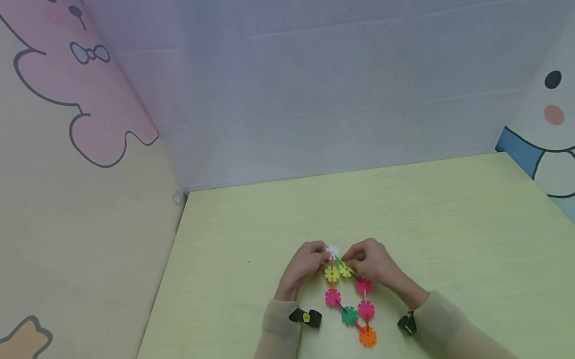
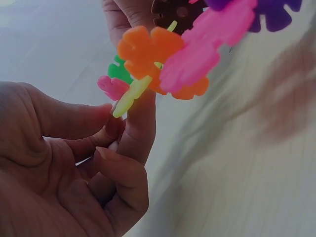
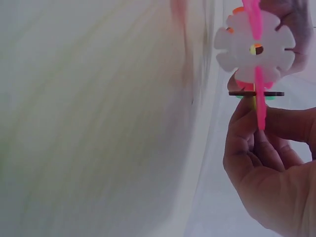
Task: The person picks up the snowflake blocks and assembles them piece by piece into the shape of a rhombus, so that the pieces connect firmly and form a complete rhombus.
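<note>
Both hands hold a loop of slotted plastic snowflake discs above the table. At the top of the loop, my left hand point(image 1: 305, 264) pinches near a white disc point(image 1: 332, 251), its thumb and finger meeting at a yellow edge-on disc point(image 2: 132, 96) in the left wrist view. My right hand point(image 1: 375, 260) grips the other side by a yellow disc point(image 1: 345, 271); in the right wrist view its fingertips pinch beneath an edge-on pink disc point(image 3: 261, 111). Lower down hang a green disc point(image 1: 349, 315) and an orange disc point(image 1: 368, 336). Fingers hide some joints.
The pale green tabletop point(image 1: 241, 226) spreads around the hands. A plain cloth wall point(image 1: 331, 89) rises behind it, with cartoon-printed panels at both sides. Dark bands point(image 1: 306, 317) sit on the sleeves at each wrist.
</note>
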### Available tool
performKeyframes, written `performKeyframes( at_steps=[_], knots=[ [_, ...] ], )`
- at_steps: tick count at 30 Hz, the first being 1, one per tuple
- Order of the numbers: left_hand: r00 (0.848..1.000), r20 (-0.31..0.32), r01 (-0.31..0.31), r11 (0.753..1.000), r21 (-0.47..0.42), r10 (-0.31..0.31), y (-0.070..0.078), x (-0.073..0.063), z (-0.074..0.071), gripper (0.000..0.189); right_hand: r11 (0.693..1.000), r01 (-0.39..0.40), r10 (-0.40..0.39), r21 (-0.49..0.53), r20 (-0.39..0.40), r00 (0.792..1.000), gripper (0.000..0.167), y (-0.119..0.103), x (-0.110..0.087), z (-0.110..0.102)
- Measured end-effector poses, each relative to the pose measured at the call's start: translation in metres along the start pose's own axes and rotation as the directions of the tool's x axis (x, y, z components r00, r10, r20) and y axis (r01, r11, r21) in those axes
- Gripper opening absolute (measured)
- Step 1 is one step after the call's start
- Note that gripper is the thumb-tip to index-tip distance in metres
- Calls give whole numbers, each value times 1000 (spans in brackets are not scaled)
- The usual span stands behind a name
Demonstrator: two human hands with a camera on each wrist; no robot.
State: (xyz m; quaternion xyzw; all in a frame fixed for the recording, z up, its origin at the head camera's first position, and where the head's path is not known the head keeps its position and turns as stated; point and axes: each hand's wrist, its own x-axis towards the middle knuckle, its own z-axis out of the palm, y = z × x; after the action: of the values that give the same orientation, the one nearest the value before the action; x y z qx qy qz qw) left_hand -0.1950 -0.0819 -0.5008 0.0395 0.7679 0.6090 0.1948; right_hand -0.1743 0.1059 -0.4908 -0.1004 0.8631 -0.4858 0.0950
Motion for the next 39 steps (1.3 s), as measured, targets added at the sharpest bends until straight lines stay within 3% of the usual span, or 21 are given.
performKeyframes(
  at_steps=[10, 17, 29, 39],
  knots=[
    [999, -52, 6, 999, -45, -9, -2, 1, 1, 18, 999, -37, 37, -14, -17, 999, 8, 0, 4, -5],
    [995, -96, -29, 997, -77, 21, -1, 1, -2, 19, 998, -41, 42, 37, -28, 999, 8, 3, 6, -10],
    [996, -65, -62, 997, -54, 59, -7, 2, -2, 9, 991, -100, 107, 90, -80, 991, 9, 9, 12, -15],
    [987, -154, -49, 998, -26, 45, -11, 8, 3, 6, 993, -100, 106, 62, -109, 988, 10, 13, 17, -14]
  ],
)
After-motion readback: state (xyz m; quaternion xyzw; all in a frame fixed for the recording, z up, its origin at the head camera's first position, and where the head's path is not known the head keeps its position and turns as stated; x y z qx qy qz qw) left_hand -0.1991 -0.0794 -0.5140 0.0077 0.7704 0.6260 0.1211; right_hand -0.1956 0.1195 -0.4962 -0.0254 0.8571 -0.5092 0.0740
